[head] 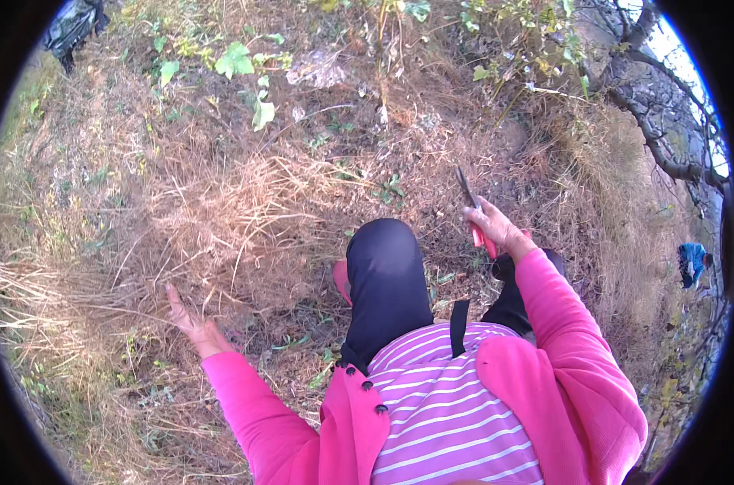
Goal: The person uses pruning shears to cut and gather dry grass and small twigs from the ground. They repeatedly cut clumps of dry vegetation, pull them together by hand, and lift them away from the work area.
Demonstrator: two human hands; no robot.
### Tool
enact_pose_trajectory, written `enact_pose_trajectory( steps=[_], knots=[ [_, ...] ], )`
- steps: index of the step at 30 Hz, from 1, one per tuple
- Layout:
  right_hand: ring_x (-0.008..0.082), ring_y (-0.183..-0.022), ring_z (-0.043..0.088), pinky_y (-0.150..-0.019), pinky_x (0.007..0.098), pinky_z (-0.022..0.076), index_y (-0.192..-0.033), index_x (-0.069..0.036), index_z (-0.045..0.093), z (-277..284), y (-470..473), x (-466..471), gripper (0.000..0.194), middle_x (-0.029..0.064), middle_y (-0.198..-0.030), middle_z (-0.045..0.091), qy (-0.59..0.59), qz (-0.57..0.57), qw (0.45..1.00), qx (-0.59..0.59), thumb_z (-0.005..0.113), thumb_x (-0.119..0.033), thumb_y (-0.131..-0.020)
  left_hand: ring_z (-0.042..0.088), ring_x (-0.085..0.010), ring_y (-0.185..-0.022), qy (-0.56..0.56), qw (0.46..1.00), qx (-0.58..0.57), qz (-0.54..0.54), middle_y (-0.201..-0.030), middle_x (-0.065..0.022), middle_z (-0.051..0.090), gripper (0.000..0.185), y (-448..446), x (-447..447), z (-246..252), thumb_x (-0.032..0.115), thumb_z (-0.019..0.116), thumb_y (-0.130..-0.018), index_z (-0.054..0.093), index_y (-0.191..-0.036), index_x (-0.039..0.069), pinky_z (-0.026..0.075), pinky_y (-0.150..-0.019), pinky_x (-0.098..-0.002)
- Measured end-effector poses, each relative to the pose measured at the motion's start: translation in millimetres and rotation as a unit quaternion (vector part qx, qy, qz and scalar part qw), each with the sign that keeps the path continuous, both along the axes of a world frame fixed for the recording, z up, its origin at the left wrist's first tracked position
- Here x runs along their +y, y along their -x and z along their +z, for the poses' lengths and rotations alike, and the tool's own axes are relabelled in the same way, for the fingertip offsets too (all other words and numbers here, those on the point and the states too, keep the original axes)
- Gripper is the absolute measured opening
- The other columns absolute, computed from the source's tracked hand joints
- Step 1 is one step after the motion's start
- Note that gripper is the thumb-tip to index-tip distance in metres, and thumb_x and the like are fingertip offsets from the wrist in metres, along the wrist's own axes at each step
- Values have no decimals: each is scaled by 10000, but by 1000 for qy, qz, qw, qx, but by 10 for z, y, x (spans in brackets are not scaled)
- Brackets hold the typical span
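Observation:
My right hand (pixel 494 227) is closed around pruning shears with red handles (pixel 483 240), held above the ground to the right of my knee. Their dark blades (pixel 467 189) point up and away from me. At the left, my left hand (pixel 194 322) is spread at the near edge of a loose heap of dry grass (pixel 245 212); its fingers are apart and grip nothing that I can see. Some long straw stalks (pixel 27 291) lie beyond it to the far left.
Leafy green stems (pixel 235 60) grow ahead. Bare tree branches (pixel 657 142) reach in at the upper right. Tall dry grass (pixel 615 242) stands on the right. A person in blue (pixel 694 264) is far off at the right edge; a dark object (pixel 73 30) is at the upper left.

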State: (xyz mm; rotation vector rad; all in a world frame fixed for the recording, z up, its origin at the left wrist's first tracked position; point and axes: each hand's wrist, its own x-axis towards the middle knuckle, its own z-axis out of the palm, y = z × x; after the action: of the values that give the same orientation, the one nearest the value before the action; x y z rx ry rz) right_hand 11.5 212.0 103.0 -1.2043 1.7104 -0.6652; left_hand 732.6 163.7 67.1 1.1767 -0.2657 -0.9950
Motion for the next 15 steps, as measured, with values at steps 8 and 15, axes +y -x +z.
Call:
enact_pose_trajectory(
  steps=[8, 15],
  knots=[
    [324, -1032, 645, -909, 433, 510, -1232, 19, 608, -950, -44, 248, 765, 203, -1079, 672, -201, 171, 948, 178, 551, -686, -940, 485, -342, -1401, -11, 997, -45, 66, -1535, -177, 509, 793, 263, 48, 22, 488, 774, -893, 516, -1489, 32, 357, -1200, -519],
    [429, -1176, 672, -1001, 502, 515, -1328, 77, 610, -1985, -36, 612, 1001, 302, -1203, 698, -315, 165, 912, 205, 516, -820, -893, 596, -342, -1255, 33, 997, -17, 63, -1436, -192, 585, 664, 808, -388, 201, 412, 689, -984, 517, -1447, -33, 454, -1130, -524]
  ],
)
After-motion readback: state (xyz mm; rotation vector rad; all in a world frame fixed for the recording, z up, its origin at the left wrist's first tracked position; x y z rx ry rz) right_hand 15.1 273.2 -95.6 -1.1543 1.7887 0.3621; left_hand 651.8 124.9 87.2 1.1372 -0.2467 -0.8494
